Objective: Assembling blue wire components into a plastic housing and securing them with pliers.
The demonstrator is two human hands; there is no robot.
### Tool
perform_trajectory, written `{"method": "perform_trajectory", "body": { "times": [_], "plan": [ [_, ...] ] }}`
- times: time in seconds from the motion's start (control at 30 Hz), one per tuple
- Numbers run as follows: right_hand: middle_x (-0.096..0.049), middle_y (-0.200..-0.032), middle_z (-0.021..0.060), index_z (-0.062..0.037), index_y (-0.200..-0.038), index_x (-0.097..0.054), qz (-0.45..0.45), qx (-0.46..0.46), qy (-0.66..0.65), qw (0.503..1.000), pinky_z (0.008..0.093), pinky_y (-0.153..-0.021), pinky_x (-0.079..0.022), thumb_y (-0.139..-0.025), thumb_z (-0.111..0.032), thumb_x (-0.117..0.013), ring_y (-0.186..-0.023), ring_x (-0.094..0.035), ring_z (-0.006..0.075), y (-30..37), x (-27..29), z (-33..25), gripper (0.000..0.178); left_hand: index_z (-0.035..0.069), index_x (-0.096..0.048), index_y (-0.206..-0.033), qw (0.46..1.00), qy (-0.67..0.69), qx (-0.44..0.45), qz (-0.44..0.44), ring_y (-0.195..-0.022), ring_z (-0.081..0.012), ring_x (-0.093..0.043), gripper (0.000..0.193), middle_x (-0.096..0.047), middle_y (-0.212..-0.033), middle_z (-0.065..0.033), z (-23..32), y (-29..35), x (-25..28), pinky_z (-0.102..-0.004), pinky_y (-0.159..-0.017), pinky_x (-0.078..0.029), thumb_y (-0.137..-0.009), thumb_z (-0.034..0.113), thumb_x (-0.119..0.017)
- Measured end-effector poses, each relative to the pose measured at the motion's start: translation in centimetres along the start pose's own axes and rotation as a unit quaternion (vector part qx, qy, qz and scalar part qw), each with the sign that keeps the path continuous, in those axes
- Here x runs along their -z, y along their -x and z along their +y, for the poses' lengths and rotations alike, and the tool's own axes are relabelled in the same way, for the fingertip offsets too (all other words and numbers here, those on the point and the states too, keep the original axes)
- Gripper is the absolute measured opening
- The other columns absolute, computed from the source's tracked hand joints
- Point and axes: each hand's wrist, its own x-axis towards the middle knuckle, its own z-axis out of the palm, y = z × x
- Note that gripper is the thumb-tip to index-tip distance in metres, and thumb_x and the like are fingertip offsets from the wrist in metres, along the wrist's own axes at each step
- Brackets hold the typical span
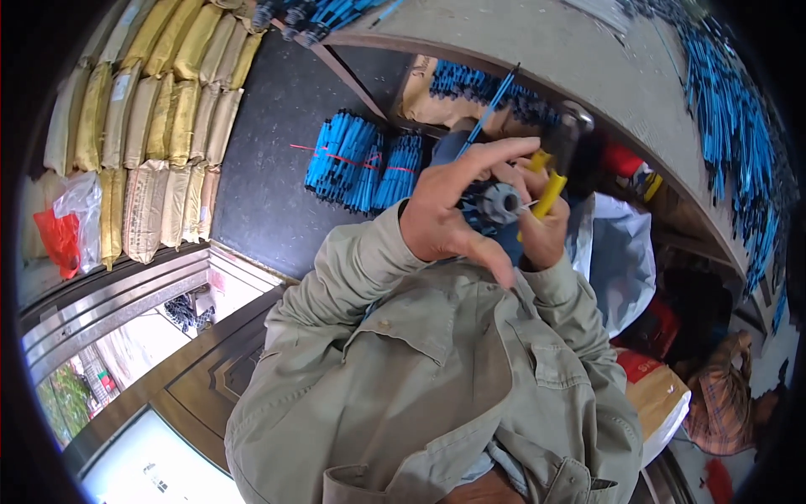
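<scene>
Two hands, close together at two o'clock: left hand (443, 206), thumb and forefinger spread around one grey fitting (494, 198), its remaining grip I cannot tell; right hand (544, 239), closed on one yellow-handled tool (550, 195). Step in hand, by my judgement: working the fitting; next move calls for steadying it and aligning the tool. Writing: dark characters, lit panel (172, 445), eight o'clock; pale lettering, red-and-brown sack (659, 395), four o'clock; neither legible from where I stand
</scene>
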Motion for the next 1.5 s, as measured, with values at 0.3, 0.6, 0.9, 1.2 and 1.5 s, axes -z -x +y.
{"method": "perform_trajectory", "body": {
  "times": [0.3, 0.6, 0.9, 1.2, 1.5],
  "plan": [
    [-0.052, -0.103, 0.0129, -0.0031, -0.094, -0.063, -0.111, 0.064, -0.115, 0.985, 0.035, -0.083, -0.037, -0.081, -0.008, -0.062, -0.092, -0.047, 0.0207, 1.5, 2.7, 2.6, 0.015, -0.003, -0.033, -0.134, 0.903, 0.407, 0.125, 0.048, -0.1, -0.0291, -0.06, 0.103, -0.059, -0.107, -0.0183, 2.4, 2.0, 2.3, -0.0393, -0.089, -0.049, -0.061, 0.058, -0.071],
    [-0.051, -0.102, 0.0125, -0.003, -0.094, -0.063, -0.113, 0.038, -0.129, 0.984, 0.0321, -0.081, -0.037, -0.081, -0.009, -0.062, -0.091, -0.046, 0.0199, 3.2, 1.9, 2.3, 0.015, 0.005, -0.015, -0.144, 0.804, -0.366, 0.424, -0.2, -0.134, -0.0322, -0.028, 0.107, -0.022, -0.147, -0.0195, -8.5, 26.7, 14.6, -0.0382, -0.109, -0.026, -0.062, 0.022, -0.082],
    [-0.051, -0.104, 0.0105, -0.002, -0.095, -0.062, -0.107, -0.012, -0.099, 0.989, 0.0245, -0.073, -0.039, -0.08, -0.006, -0.066, -0.084, -0.048, 0.0152, 0.6, -1.6, 0.4, 0.017, -0.001, -0.015, -0.142, 0.981, -0.18, 0.05, -0.044, -0.133, -0.0311, -0.029, 0.134, -0.024, -0.146, -0.02, -4.1, 9.7, 5.3, -0.0411, -0.11, -0.023, -0.038, 0.042, -0.088],
    [-0.054, -0.1, 0.0105, -0.0003, -0.096, -0.064, -0.09, -0.01, -0.045, 0.995, 0.0271, -0.071, -0.042, -0.08, 0.0, -0.062, -0.076, -0.05, 0.0162, 1.9, -3.5, -0.1, 0.016, -0.001, -0.027, -0.138, 0.999, -0.049, 0.016, -0.014, -0.104, -0.0293, -0.056, 0.116, -0.049, -0.126, -0.0192, 1.0, 4.2, 3.5, -0.0394, -0.093, -0.045, -0.045, 0.029, -0.09],
    [-0.058, -0.089, 0.0045, -0.0018, -0.104, -0.064, 0.255, 0.133, 0.169, 0.943, 0.02, -0.06, -0.042, -0.091, -0.012, -0.051, -0.064, -0.048, 0.0084, -1.3, 4.6, 2.9, 0.021, -0.003, -0.049, -0.122, 0.993, -0.072, -0.034, -0.092, -0.091, -0.0229, -0.06, 0.088, -0.059, -0.112, -0.0155, 0.8, 4.5, 4.0, -0.0341, -0.083, -0.049, -0.049, 0.021, -0.09]
  ]
}}
